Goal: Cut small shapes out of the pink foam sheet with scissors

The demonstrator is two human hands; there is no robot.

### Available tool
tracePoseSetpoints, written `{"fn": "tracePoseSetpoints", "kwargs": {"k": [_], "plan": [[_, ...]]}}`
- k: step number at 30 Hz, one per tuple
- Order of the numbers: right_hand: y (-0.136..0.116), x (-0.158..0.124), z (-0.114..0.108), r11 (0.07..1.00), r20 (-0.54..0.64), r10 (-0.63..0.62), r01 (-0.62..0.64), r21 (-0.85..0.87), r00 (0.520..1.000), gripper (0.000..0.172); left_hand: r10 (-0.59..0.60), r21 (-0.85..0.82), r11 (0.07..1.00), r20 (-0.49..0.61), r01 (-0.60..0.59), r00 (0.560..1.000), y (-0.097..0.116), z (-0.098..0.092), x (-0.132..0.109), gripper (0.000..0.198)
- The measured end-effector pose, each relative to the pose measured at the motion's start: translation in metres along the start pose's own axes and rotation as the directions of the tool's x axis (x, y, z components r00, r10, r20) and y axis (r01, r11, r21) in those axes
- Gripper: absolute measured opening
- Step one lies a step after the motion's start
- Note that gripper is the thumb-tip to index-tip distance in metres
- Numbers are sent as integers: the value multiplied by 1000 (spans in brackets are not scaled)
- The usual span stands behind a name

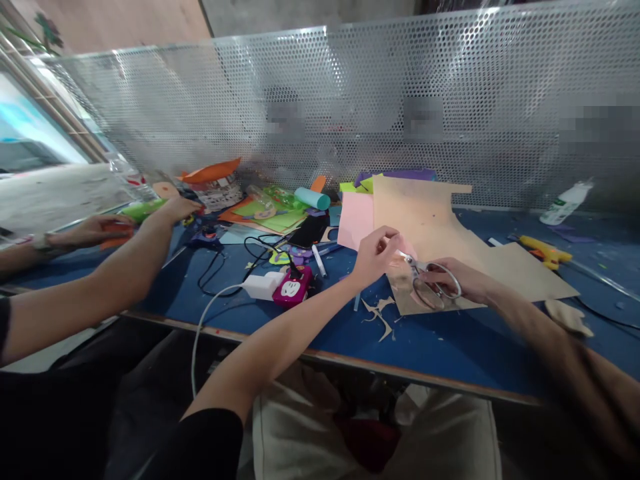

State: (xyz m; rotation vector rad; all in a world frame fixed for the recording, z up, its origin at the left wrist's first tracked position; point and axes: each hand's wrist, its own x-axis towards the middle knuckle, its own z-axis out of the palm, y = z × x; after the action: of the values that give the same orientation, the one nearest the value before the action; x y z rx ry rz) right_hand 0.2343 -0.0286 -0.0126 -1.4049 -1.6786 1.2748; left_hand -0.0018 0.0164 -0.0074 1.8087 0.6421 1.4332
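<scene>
My right hand (443, 277) has its fingers through the handles of a pair of metal scissors (436, 285), whose blades point left toward my other hand. My left hand (379, 253) is closed in a pinch on a small piece of pink paper (408, 247), and the scissor tips meet it there. Beneath both hands spreads a large tan paper sheet (425, 210), partly over a pink sheet (354, 220). Curled tan paper scraps (379, 315) lie on the blue tabletop (325, 333) just below my left hand.
A yellow glue gun (545, 251) and a white bottle (566, 202) are at right. Left of my forearm sit a magenta power strip (293, 287), white plug, cables and black phone (309, 230). A co-worker's hands (115, 230) work at far left. A perforated metal panel (350, 100) bounds the back.
</scene>
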Motion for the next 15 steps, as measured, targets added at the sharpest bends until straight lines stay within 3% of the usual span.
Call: {"fn": "tracePoseSetpoints", "kwargs": {"k": [1,4,7,15], "plan": [[-2,1,2,999,-29,0,1,43,1000,38,-2,-1,1000,-3,2,1000,1,0,0,42],[-8,1,8,976,-225,-128,163,144,966,39,0,14,1000,-8,1,1000,1,-2,1,41],[-8,2,10,950,-322,-161,235,207,933,37,-2,17,1000,-5,2,1000,-2,-2,1,42],[-9,2,7,947,-499,-220,306,98,838,37,-28,32,999,-55,30,998,0,-2,3,40]]}}
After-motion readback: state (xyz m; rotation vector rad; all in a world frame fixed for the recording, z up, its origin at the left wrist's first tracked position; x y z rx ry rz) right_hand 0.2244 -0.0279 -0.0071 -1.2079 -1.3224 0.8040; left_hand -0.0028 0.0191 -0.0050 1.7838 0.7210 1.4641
